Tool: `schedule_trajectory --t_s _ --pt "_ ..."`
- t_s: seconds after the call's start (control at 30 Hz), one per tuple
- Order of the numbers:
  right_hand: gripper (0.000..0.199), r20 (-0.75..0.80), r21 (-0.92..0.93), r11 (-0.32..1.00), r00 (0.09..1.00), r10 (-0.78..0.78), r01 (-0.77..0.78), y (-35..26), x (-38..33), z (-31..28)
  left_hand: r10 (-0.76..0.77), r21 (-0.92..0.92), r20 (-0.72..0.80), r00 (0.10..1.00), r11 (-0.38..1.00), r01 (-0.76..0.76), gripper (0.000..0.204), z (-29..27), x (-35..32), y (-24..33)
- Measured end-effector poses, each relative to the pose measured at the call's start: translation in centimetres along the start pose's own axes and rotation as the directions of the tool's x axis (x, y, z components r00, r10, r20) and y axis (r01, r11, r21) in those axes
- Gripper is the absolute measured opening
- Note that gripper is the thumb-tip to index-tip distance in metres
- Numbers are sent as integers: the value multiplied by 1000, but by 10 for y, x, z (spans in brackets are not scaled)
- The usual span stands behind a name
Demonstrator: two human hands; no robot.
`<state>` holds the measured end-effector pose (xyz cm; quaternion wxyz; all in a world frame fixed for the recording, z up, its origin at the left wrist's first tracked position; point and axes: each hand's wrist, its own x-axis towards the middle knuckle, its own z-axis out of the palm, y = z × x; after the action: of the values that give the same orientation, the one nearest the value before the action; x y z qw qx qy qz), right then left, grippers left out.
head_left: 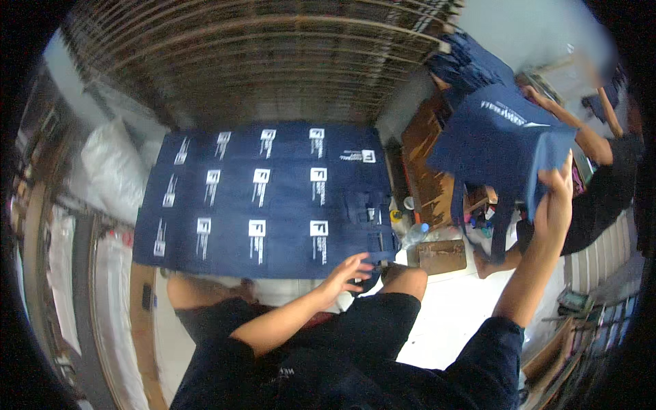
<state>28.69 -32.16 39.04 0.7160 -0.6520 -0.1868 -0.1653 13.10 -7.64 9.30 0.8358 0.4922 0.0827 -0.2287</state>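
In front of me lies a spread of navy fabric pieces [287,205] printed with white logos, in overlapping rows. My left hand [345,275] is at the near right edge of the spread, fingers apart and holding nothing. Strap-like strips [383,239] lie just beyond its fingertips. Out to the right, my right hand [555,205] is raised and closed on the edge of a navy fabric bag [499,137] with white print. Two long straps [502,229] hang below the bag. My right fingertips are partly hidden by the cloth.
Another person's arm [588,137] reaches in at the right, beside a heap of navy cloth [478,65] on a wooden cabinet [427,164]. A clear bottle [415,234] stands right of the spread. A slatted rack [273,61] rises behind; a white plastic sack [113,167] is left.
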Motion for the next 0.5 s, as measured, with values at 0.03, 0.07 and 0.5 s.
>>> schedule_trajectory --t_s 0.03,0.07,0.5 --pt "85 64 -51 999 998 -2 6 -10 -18 11 -53 -215 119 991 974 78 74 14 5 5" --pt "96 114 -75 996 992 58 -49 -8 -30 24 -51 -380 227 972 915 137 81 20 8 1" --pt "77 639 -223 853 590 493 -472 61 -41 68 296 -820 439 848 518 244 108 12 -50 -3"
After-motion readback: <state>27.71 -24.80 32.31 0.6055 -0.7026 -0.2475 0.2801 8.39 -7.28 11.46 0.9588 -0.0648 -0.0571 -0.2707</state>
